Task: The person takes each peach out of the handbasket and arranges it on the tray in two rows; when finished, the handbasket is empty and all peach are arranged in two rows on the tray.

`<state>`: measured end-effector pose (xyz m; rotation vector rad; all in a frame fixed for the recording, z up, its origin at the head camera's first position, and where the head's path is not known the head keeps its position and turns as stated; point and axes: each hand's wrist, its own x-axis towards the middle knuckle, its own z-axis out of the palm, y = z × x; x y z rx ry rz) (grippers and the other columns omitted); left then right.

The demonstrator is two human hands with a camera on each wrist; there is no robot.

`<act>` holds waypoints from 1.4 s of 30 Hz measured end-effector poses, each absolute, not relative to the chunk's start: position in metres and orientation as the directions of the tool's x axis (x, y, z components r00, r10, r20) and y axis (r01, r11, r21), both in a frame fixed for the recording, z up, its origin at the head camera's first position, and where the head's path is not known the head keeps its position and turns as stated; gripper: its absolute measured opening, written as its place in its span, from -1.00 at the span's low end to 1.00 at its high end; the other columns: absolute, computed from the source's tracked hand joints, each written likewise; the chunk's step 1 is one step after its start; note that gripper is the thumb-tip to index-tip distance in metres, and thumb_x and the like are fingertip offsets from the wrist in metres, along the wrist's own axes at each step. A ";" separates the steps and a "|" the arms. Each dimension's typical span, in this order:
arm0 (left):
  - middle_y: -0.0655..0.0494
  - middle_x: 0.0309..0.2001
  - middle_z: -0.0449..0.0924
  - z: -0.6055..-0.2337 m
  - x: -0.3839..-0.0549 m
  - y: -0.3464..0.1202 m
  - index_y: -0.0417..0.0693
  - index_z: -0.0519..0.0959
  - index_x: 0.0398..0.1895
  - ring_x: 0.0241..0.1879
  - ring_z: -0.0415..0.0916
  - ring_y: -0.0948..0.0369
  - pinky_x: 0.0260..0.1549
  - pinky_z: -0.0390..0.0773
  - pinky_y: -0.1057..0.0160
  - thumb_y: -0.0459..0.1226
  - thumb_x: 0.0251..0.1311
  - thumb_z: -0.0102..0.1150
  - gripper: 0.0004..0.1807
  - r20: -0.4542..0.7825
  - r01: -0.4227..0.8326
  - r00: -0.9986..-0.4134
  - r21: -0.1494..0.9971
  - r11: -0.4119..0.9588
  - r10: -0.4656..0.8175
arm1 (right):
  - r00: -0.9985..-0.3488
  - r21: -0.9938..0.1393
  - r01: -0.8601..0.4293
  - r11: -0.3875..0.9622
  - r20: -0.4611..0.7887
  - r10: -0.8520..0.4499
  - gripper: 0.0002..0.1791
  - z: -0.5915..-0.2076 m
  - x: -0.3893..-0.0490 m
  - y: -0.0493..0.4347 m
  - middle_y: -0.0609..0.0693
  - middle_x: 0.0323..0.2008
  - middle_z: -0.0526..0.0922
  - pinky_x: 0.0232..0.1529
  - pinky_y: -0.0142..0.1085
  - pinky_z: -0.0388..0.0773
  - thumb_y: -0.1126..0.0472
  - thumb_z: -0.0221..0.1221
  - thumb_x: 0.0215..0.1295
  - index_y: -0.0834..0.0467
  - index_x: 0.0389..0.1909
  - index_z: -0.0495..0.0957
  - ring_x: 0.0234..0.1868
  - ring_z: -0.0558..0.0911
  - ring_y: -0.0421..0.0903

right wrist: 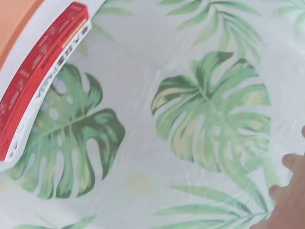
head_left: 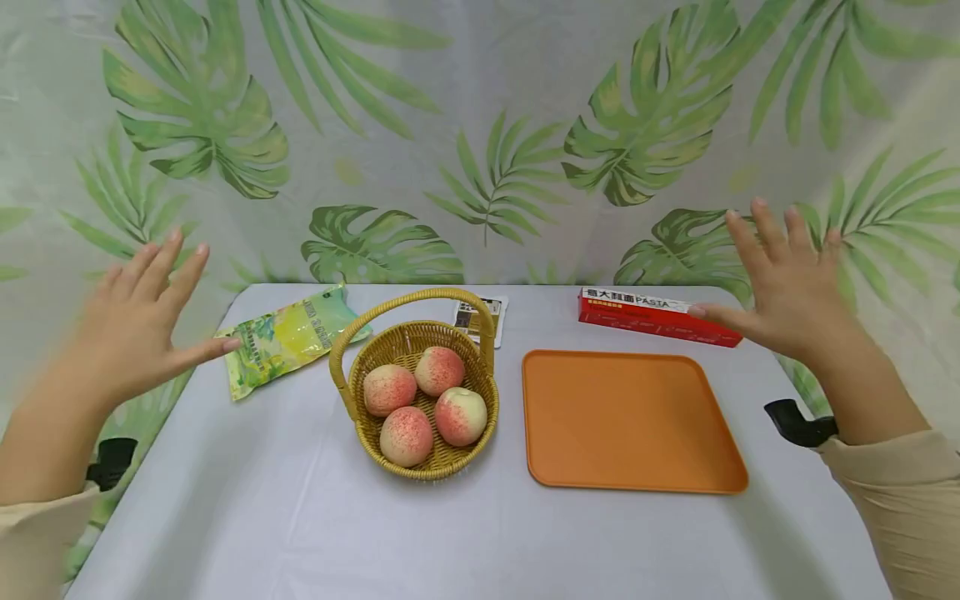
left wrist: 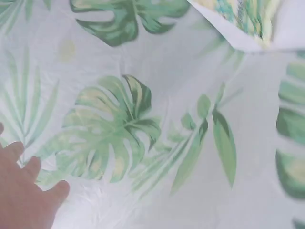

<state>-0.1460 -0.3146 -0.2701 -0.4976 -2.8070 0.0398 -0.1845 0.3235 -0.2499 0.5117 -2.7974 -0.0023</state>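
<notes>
My left hand is raised at the left with fingers spread, holding nothing; its thumb overlaps the edge of a green and yellow packet in the head view. On the other side my right hand is also up, fingers apart and nothing in it, with its thumb tip overlapping a red and white pasta box. Between them stands a woven basket with a tall arched handle. Several peaches lie inside it. To the right of the basket is an orange tray.
Behind the basket lies a small white packet with a dark label, partly hidden by the handle. A white cloth covers the table. A leaf-printed curtain hangs along the back and sides.
</notes>
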 end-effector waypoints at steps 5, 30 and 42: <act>-0.07 0.39 -0.28 -0.301 -0.129 -0.299 0.10 -0.19 0.42 0.29 -0.22 -0.19 0.16 -0.16 -0.22 0.45 -0.05 -0.31 0.04 0.547 0.500 -0.727 0.008 0.866 0.414 | -0.745 -0.039 -0.551 0.834 0.472 -0.471 0.16 -0.263 -0.181 0.300 0.20 0.36 -0.17 0.18 0.19 -0.42 -0.55 -0.10 -0.08 0.11 0.39 -0.18 0.32 -0.21 0.25; -0.15 0.35 -0.32 -0.467 -0.072 -0.164 0.14 -0.08 0.39 0.25 -0.10 -0.13 0.09 0.15 -0.13 -0.29 0.03 0.26 -0.08 0.222 0.189 -0.974 0.890 0.415 -0.032 | -0.652 -0.531 -0.749 0.397 0.482 -0.585 0.10 -0.404 -0.159 0.139 0.11 0.30 0.12 0.21 -0.07 0.12 -0.16 0.33 -0.15 0.18 0.36 -0.01 0.28 0.14 0.01; -0.09 0.32 -0.17 -0.485 -0.080 -0.154 -0.07 -0.05 0.37 0.22 -0.04 0.00 0.06 0.21 -0.10 -0.32 0.07 0.23 -0.14 0.180 0.166 -0.983 0.945 0.283 -0.026 | -0.689 -0.607 -0.697 0.381 0.420 -0.591 0.09 -0.431 -0.166 0.116 0.10 0.30 0.15 0.20 -0.11 0.14 -0.11 0.37 -0.17 0.19 0.35 0.01 0.27 0.17 -0.02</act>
